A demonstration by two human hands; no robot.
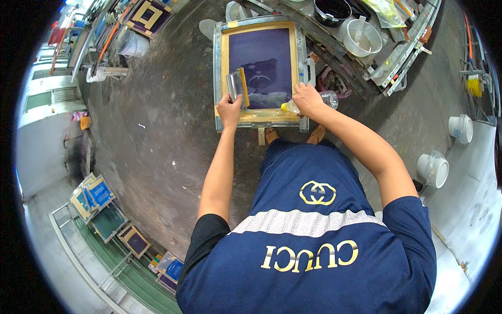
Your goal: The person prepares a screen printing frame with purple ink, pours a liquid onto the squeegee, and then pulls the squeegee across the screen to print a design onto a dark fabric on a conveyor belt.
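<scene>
Step in hand, my read: wetting or treating the screen with liquid from the bottle, squeegee on standby. Left hand (229, 111) has its fingers closed round the lower end of a metal squeegee-type blade (235, 90) with a yellow edge; the blade stands tilted over the left side of the purple mesh (256, 47), yellow edge toward the middle. Right hand (308, 100) is wrapped round a clear bottle (330, 98), tipped nearly flat, its yellow cap (285, 107) pointing left over the lower right corner of the screen frame (217, 78).

Next move, as I judge it, calls for holding the bottle's tilt and steering the cap end over the mesh rather than the yellow border (225, 57), with the blade clear of the stream. Can't tell at this scale whether anything is flowing, or whether the blade touches the mesh.

Relative to fingers: bottle runs through the right grip, body out to the right, cap out to the left. Blade rises above the left fingers, away from the person. Mesh lies between the two hands and beyond them; a pale, wet-looking patch (267, 99) sits near its lower edge, between blade and cap.
</scene>
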